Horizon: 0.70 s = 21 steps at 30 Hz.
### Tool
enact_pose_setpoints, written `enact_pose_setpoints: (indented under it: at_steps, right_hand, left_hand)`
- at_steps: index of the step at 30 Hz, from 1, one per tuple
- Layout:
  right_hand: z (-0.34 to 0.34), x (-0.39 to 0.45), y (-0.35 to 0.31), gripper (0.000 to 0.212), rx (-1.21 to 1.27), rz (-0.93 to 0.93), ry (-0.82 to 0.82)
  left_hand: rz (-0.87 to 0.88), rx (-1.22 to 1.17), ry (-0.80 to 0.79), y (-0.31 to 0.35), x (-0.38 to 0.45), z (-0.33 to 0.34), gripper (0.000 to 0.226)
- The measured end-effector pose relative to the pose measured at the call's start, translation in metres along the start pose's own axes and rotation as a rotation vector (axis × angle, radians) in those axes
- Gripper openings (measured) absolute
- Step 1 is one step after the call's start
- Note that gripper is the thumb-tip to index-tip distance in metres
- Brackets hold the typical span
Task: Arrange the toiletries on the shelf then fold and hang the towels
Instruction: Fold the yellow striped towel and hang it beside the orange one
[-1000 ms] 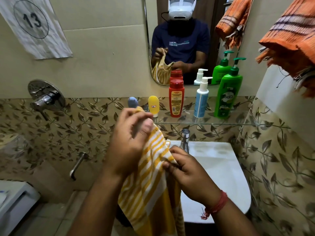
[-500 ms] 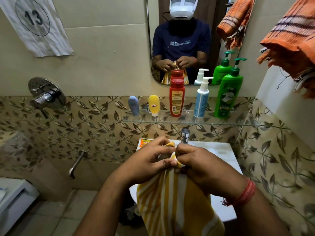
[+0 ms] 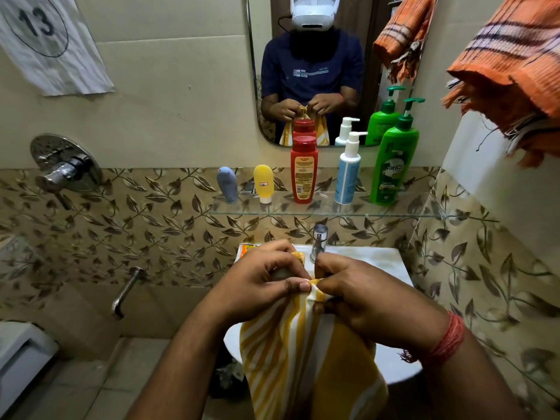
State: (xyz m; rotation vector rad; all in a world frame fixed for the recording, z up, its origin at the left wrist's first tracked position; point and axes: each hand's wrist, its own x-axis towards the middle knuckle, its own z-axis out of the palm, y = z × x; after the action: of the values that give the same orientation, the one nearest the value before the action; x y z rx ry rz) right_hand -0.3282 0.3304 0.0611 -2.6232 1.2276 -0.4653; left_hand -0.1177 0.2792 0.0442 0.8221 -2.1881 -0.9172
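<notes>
Pinching yellow-white striped towel (image 3: 300, 356), L hand (image 3: 260, 286) & R hand (image 3: 363, 298).

Both hands pinching together
Left hand (image 3: 260, 286) and right hand (image 3: 360, 295) meet knuckle to knuckle, fingers (image 3: 298, 286) curled tight, forearms angled inward.

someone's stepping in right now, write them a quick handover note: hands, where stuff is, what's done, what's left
Left hand: grip pinches the top edge of the yellow striped towel.
Right hand: grip pinches the same edge right beside it; the towel hangs down in front of the sink.
Glass shelf: blue tube, yellow tube, red bottle, white pump bottle and green pump bottle stand upright in a row.
Orange towel hangs bunched at upper right.
Done: toiletries look arranged.
Left: fold and hang the yellow towel; the orange one probably needs tidying too.
</notes>
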Motion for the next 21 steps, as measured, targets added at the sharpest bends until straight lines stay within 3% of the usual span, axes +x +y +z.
enact_pose_setpoints:
  at_steps: [4, 8, 11, 14, 17, 21]
  right_hand:
    - [-0.002, -0.001, -0.002, 0.015, -0.004, 0.018, 0.028]
    - [0.0, 0.0, -0.003, 0.011, 0.001, 0.018, 0.006]
    - [0.001, 0.001, -0.002, 0.022, 0.011, 0.02, 0.002]
    - [0.005, 0.002, 0.001, 0.014, 0.017, 0.012, 0.004]
    - [0.007, 0.001, 0.006, 0.014, 0.145, -0.008, 0.052]
    - [0.012, -0.009, 0.024, 0.042, 0.492, 0.125, 0.015]
  left_hand:
    - [0.018, 0.011, 0.03, 0.0, 0.0, -0.001, 0.009]
    - [-0.015, 0.024, -0.098, 0.0, 0.0, -0.001, 0.029]
    - [-0.001, 0.06, -0.141, 0.001, 0.001, -0.002, 0.017]
    - [0.01, 0.065, -0.153, 0.005, 0.001, -0.005, 0.012]
    - [0.034, 0.013, -0.079, 0.012, 0.001, -0.011, 0.017]
    - [0.028, 0.003, 0.122, 0.016, 0.0, -0.025, 0.016]
